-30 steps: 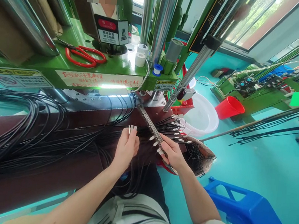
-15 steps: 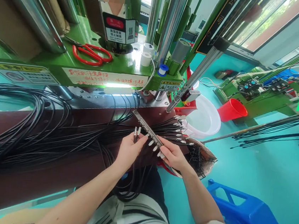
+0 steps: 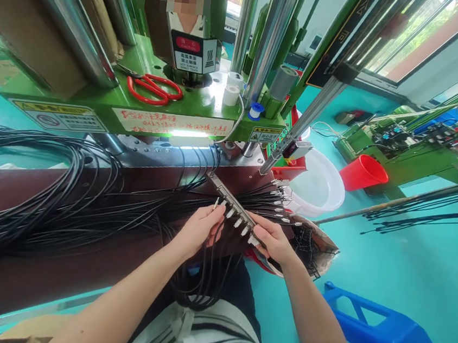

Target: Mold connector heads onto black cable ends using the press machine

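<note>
My right hand (image 3: pixel 273 239) grips the lower right end of a narrow metal bar (image 3: pixel 226 193), held at a slant above the brown bench. Several pale cable connectors (image 3: pixel 238 222) sit in a row along the bar's near edge, their black cables (image 3: pixel 206 273) hanging down in loops towards my lap. At the bar's left part, my left hand (image 3: pixel 202 226) pinches a cable by its small metal-tipped connector (image 3: pixel 216 202), close against the edge. Whether that connector is seated in the bar, I cannot tell.
Coiled black cables (image 3: pixel 67 192) cover the bench's left side. Behind stands a green press (image 3: pixel 109 99) with red-handled scissors (image 3: pixel 155 90) on it. To the right are a white tub (image 3: pixel 321 186), a red bucket (image 3: pixel 363 172), a bag of black scraps (image 3: pixel 323 247) and a blue stool (image 3: pixel 396 331).
My left hand has brought its connector up to the bar's edge, turning it as it came. The view has shifted slightly left, so the scene sits further right.
</note>
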`<state>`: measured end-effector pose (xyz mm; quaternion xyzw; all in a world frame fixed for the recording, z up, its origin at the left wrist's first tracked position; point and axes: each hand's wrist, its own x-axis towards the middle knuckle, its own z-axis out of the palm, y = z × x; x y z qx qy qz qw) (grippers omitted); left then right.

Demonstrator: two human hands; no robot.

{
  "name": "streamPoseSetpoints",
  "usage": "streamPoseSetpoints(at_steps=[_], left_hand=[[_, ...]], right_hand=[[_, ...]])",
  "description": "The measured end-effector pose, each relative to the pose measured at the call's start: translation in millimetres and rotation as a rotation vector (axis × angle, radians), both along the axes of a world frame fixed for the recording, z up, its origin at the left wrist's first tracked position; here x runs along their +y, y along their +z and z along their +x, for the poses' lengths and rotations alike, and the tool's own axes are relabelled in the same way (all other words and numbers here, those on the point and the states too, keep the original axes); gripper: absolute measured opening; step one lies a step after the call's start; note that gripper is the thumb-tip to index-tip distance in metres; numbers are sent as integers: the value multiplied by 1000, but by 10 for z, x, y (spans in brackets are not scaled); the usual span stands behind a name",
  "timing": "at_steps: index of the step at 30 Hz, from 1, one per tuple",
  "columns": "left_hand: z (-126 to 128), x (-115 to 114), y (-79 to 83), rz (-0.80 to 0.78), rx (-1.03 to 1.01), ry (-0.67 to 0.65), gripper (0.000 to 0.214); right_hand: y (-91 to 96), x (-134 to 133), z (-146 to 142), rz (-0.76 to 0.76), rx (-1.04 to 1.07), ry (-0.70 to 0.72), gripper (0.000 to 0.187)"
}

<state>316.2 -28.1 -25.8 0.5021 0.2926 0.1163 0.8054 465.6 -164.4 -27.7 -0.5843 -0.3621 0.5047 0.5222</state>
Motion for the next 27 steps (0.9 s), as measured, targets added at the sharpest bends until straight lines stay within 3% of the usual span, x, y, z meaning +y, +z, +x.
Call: streamPoseSetpoints(at_steps=[10, 15, 18, 22, 24, 27], left_hand=[[20, 21, -3, -92, 4, 12, 45], [16, -4, -28, 3, 10, 64, 42], [10, -11, 4, 107, -10, 209, 34], [-31, 2, 51, 65, -87, 428, 29], [-55, 10, 42, 85, -98, 409, 32], [-83, 23, -5, 130, -18, 272, 39]], right_hand=[[12, 7, 10, -34, -59, 57, 47], [19, 22, -30, -6, -180, 61, 49], [8, 5, -24, -56, -104, 29, 51], [5, -6, 1, -29, -55, 5, 50], [21, -2, 6, -27, -51, 13, 48], [48, 4, 6, -54, -52, 26, 47]])
